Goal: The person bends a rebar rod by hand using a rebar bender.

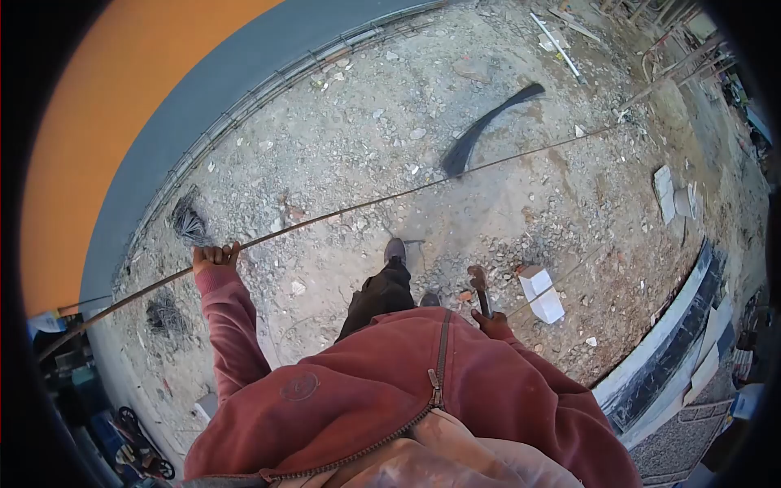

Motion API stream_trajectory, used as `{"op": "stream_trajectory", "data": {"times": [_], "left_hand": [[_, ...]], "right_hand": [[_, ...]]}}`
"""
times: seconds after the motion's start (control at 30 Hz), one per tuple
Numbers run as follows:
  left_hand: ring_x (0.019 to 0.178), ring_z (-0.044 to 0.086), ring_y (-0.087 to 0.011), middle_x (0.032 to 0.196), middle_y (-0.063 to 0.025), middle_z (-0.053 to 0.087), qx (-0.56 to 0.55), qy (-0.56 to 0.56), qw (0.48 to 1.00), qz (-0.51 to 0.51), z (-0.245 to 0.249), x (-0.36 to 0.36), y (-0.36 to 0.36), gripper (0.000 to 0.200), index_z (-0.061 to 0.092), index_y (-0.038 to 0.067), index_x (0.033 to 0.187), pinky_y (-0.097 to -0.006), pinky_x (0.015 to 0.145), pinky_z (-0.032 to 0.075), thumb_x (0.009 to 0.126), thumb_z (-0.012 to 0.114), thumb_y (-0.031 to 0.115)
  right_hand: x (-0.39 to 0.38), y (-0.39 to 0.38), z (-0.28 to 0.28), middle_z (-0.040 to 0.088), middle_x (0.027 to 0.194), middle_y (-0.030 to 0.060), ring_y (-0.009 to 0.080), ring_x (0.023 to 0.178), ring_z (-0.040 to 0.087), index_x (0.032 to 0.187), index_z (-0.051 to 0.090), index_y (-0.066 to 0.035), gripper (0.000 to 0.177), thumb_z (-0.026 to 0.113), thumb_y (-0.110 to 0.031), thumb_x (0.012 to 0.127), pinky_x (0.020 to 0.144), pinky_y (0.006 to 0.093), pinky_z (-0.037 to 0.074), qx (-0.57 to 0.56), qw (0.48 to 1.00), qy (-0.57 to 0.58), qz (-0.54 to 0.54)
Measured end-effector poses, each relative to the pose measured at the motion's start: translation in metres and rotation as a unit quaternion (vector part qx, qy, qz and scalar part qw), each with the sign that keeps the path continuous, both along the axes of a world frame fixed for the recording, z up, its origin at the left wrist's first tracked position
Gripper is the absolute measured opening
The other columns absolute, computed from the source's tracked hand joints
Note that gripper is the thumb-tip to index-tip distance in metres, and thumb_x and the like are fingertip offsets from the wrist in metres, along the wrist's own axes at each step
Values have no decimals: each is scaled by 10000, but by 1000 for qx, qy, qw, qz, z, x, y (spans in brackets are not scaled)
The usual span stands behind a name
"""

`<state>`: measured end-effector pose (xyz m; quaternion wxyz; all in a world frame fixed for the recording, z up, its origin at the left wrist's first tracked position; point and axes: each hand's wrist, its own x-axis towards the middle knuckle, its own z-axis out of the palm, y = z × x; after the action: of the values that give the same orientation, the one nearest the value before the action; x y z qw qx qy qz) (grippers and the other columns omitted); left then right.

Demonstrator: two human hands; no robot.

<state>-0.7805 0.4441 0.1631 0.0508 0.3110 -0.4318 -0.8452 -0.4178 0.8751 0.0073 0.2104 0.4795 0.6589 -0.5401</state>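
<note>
My left hand (215, 256) is closed around a long, thin steel rod (358, 206). The rod runs at a slant across the view, from the lower left to the upper right. Low on the right side, my right hand (493, 325) grips a hammer (484, 302) by its handle. The hammer's rusty-brown head points away from me, over the rubble. Part of the right hand is hidden behind the red sleeve. One dark shoe (395, 250) shows on the ground between the hands.
A fanned bundle of dark strands (488, 130) lies beyond the rod. Wire coils (187, 221) rest near my left hand. A rebar cage (281, 77) follows the grey and orange wall. A white block (542, 294) sits right of the hammer; a white pipe (557, 49) lies farther off.
</note>
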Motion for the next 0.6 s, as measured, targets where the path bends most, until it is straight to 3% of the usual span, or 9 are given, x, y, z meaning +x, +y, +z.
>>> {"op": "stream_trajectory", "data": {"times": [0.1, 0.2, 0.33, 0.5, 0.57, 0.6], "left_hand": [[483, 343, -236, 436, -40, 255, -17, -21, 997, 70, 10, 69, -13, 498, 264, 118, 484, -553, 759, 420, 903, 341, 376], [477, 339, -241, 435, -46, 249, -23, -35, 994, 101, 11, 118, -12, 492, 253, 118, 483, -556, 752, 430, 903, 352, 355], [443, 332, -221, 430, -34, 233, -42, -35, 995, 85, 31, 165, 1, 491, 240, 126, 481, -514, 709, 460, 899, 384, 340], [391, 287, -177, 419, -11, 216, -98, -21, 994, 31, 66, 204, -15, 514, 233, 143, 478, -450, 650, 476, 880, 425, 401], [390, 267, -176, 409, -7, 188, -112, 9, 994, 12, 74, 216, -32, 546, 231, 144, 466, -433, 589, 449, 865, 435, 454], [379, 239, -162, 407, 1, 181, -107, 26, 994, 15, 80, 220, -37, 552, 232, 150, 465, -378, 515, 394, 866, 406, 488]], "right_hand": [[42, 1, -13, 509, 528, 25, 102, 504, 451, 553, 528, -40, 453, 679, -444, 692, 467, 315, 382, 31, 997, -48, 60], [99, 9, -32, 538, 553, 122, 188, 505, 490, 629, 564, 14, 492, 657, -465, 685, 494, 374, 391, 1, 992, -68, 105], [156, 22, -37, 532, 545, 87, 166, 491, 508, 729, 616, 34, 455, 654, -419, 707, 476, 344, 410, 57, 966, -137, 210], [142, 36, -46, 545, 561, 85, 157, 489, 510, 753, 621, 32, 436, 654, -401, 712, 471, 331, 411, 76, 948, -133, 281], [123, 36, -46, 551, 568, 84, 153, 488, 510, 762, 624, 31, 428, 654, -393, 715, 469, 326, 411, 79, 947, -117, 287], [110, 34, -44, 553, 571, 84, 151, 487, 510, 767, 625, 30, 424, 654, -390, 716, 468, 323, 411, 80, 947, -106, 291]]}}
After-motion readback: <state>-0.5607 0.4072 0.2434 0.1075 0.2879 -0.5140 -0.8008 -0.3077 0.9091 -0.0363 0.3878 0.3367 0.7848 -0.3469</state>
